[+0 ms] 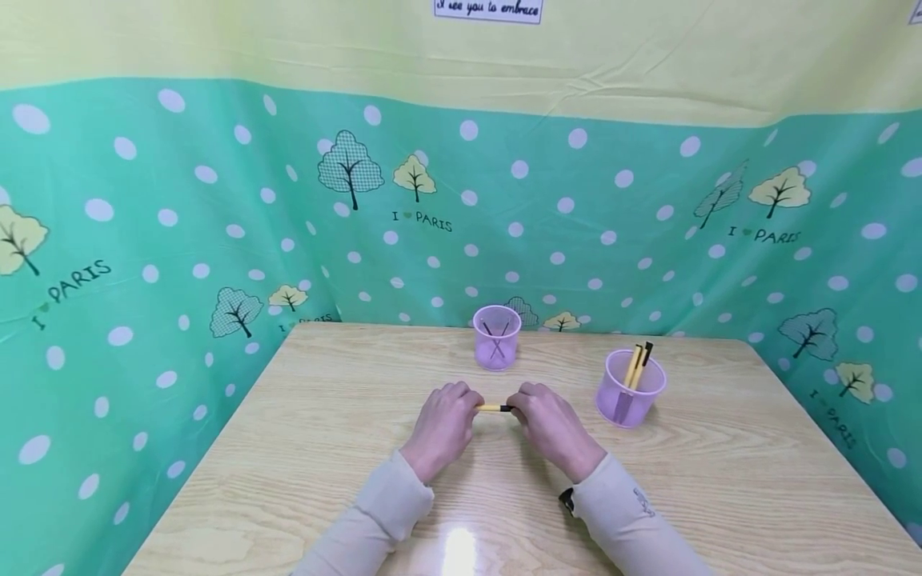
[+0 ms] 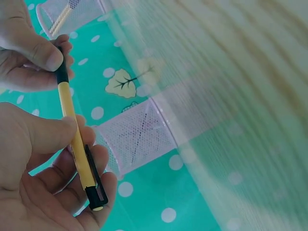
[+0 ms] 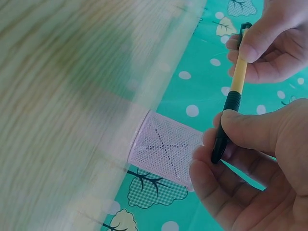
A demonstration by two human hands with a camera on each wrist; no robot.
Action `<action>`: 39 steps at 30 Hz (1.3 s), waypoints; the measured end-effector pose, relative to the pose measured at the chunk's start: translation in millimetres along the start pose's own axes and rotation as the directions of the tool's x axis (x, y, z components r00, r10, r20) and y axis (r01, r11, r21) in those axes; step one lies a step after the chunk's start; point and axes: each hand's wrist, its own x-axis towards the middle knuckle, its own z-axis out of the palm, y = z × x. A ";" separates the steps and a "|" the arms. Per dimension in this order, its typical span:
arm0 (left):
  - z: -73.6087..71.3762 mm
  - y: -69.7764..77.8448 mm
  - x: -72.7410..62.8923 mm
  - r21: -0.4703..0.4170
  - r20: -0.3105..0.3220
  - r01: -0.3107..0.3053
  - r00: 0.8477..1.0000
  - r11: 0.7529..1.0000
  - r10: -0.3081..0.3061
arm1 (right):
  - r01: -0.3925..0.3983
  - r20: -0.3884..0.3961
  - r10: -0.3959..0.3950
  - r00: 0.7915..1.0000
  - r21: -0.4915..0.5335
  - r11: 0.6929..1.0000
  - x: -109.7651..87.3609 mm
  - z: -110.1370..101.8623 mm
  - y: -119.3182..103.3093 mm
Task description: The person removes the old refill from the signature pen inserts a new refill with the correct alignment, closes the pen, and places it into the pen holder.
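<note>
And it's in both hands! The left hand (image 1: 442, 424) pinches the yellow-and-black pen (image 1: 494, 408), thumb pressed to the yellow barrel, fingers curled behind. The right hand (image 1: 551, 428) pinches the black front section, thumb against it, fingers bent behind; just a short stretch of pen shows between the two. It sits over the middle of the wooden table (image 1: 310, 448), and with twelve straight away from the person, its long axis runs nine to three: clip end to nine, black tip to three. Beyond it at twelve stands a small purple cup (image 1: 497, 364); between two and three, past the right hand, a wider purple cup (image 1: 612, 400) holds two yellow pens (image 1: 634, 368), black ends above the rim.
</note>
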 end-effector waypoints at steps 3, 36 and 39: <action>-0.5 -0.8 -1.2 -0.013 -0.004 0.007 1.000 1.000 -0.007 | -0.003 0.010 0.003 1.000 0.007 1.000 0.0 0.3 -1.0; -4.9 0.2 -1.7 0.010 -0.006 0.002 1.000 1.000 -0.002 | -0.009 -0.001 0.009 1.000 0.010 1.000 -2.5 0.8 -3.7; -4.3 0.4 -1.9 0.006 0.003 0.010 1.000 1.000 -0.010 | -0.012 0.010 0.012 1.000 0.007 1.000 -2.8 0.6 -3.1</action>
